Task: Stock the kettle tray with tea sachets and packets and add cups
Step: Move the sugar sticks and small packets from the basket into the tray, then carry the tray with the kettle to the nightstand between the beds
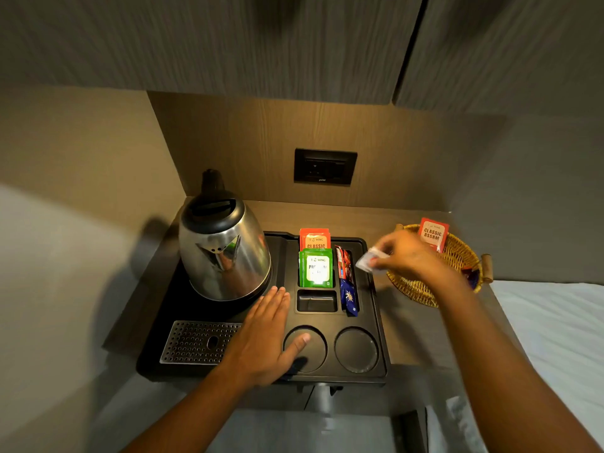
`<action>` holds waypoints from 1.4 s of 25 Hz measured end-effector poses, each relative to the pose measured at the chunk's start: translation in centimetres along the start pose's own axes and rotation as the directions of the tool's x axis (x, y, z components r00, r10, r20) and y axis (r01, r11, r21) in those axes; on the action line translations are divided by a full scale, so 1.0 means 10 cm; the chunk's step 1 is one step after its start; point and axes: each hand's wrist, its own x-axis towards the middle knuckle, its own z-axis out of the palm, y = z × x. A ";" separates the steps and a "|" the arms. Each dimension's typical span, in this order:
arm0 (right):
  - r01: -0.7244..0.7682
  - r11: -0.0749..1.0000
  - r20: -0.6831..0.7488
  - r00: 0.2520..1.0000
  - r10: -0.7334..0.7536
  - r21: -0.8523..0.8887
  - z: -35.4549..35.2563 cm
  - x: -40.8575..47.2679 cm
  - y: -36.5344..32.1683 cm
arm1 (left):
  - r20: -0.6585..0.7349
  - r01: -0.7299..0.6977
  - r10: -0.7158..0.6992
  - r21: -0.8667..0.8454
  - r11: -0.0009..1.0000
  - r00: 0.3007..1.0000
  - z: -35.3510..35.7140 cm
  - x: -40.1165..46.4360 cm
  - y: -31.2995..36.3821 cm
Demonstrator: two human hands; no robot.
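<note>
A black kettle tray (pixel 376 308) lies on the wooden shelf, with a steel kettle (pixel 224 253) on its left part. Orange tea sachets (pixel 314 238) and green tea sachets (pixel 316 269) stand in a rear slot. Red and blue packets (pixel 347 282) stand in the narrow slot to the right. A small compartment (pixel 316 301) and two round cup recesses (pixel 356 349) hold nothing. My left hand (pixel 264 338) rests flat on the tray, thumb in the left recess. My right hand (pixel 408 256) holds a small white packet (pixel 369 261) above the tray's right edge.
A wicker basket (pixel 457 253) stands to the right of the tray with an orange Classic Assam sachet (pixel 433 233) upright in it. A wall socket (pixel 325 166) sits behind. A metal drip grate (pixel 199 341) covers the tray's front left. White bedding (pixel 555 338) lies at right.
</note>
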 end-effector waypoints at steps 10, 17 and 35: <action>0.075 0.995 -0.111 0.990 -0.081 -0.058 0.74 -0.02 -0.32 | -0.041 0.001 -0.003 -0.046 0.999 0.999 -0.05 0.00 0.03; -0.139 0.989 -0.298 0.943 0.149 0.054 1.02 -0.45 0.46 | -0.566 0.121 -0.209 -0.189 0.975 0.798 -0.45 -0.54 -0.47; -0.255 0.952 -0.556 0.772 0.307 0.172 1.23 -0.62 0.17 | -0.305 0.572 -0.593 -0.163 0.804 0.745 -0.78 -0.29 -1.29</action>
